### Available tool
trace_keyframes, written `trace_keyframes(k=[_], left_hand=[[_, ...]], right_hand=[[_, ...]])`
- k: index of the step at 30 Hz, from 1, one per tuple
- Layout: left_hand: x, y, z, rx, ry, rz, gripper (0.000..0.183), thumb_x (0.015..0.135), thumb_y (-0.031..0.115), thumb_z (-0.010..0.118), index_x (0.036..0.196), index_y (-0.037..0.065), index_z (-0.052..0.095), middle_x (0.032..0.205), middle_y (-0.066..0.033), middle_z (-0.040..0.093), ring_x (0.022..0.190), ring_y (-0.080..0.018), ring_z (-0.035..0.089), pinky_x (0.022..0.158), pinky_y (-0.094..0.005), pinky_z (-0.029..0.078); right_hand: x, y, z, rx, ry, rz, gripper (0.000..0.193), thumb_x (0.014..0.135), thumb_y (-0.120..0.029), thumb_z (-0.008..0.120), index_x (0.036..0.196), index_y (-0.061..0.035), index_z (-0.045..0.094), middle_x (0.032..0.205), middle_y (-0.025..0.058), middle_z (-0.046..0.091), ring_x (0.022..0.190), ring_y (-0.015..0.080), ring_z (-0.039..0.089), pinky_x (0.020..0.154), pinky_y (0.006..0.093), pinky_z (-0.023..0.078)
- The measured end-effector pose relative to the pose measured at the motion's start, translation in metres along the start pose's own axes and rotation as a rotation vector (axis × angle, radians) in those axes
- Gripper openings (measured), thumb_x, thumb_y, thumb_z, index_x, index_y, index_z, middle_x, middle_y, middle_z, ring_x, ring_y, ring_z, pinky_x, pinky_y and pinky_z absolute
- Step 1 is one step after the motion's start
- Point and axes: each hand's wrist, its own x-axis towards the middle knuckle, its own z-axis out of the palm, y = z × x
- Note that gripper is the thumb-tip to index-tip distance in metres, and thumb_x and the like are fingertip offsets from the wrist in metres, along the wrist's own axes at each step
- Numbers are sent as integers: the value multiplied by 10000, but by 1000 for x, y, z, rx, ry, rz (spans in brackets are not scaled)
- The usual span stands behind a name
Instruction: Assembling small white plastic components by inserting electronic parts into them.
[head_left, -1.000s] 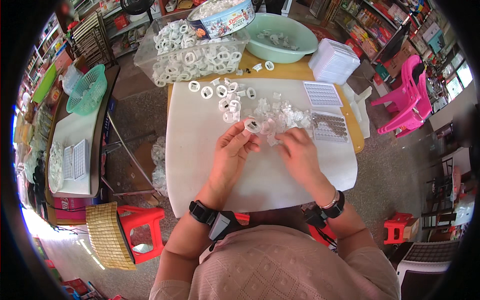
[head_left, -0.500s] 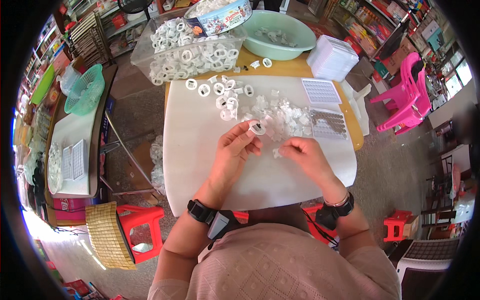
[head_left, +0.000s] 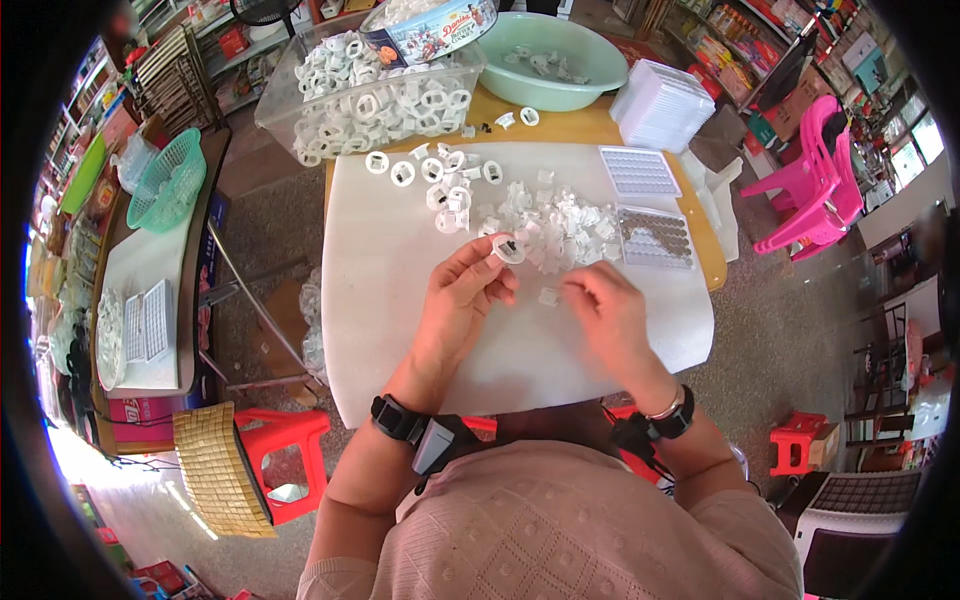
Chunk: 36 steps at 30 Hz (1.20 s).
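Observation:
Between the thumb and fingers of my left hand (head_left: 464, 290) is a round white plastic part (head_left: 508, 249) with a dark piece at its middle, held above the sheet. My right hand (head_left: 608, 305) hovers to its right, fingers curled together and slightly blurred; whatever may be in them is hidden. Just left of those fingertips a small translucent clip (head_left: 548, 297) lies on the white sheet (head_left: 385, 300). Beyond both hands spreads a heap of similar translucent pieces (head_left: 560, 228). Several round white parts (head_left: 455, 198) form a cluster to the heap's left.
A clear bin (head_left: 390, 110) full of white parts stands at the back left, a round tin (head_left: 432, 38) on top. Behind is a green basin (head_left: 550, 75). At the right lie a tray of small discs (head_left: 655, 240), a white tray (head_left: 638, 172) and stacked trays (head_left: 662, 108).
My right hand has drawn back to the right, away from the small clip on the sheet. My left hand keeps hold of the round part almost in place. The view has shifted slightly.

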Motion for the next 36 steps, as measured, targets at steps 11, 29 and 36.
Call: trace_keyframes(k=[11,29,36], left_hand=[[0,1,3,0,4,-21,282,922,108,527,1163,-35,546,938,-63,618,777,-121,578,656,-258,481],[-3,0,1,17,-63,-36,302,923,72,529,1211,-16,553,1004,-65,634,837,-133,594,704,-267,496],[-6,1,8,127,-140,-52,308,905,65,560,1205,-2,565,962,-60,630,827,-136,585,715,-271,493]], right_hand=[[8,19,-1,-31,-153,-218,150,721,-29,664,869,-54,655,834,61,585,822,255,535,731,351,463],[8,-3,-9,55,22,-160,137,744,20,638,867,-39,642,800,86,625,721,227,596,604,312,491],[12,-30,-9,210,248,-169,198,734,62,660,898,-49,655,845,73,619,697,181,595,557,277,480]])
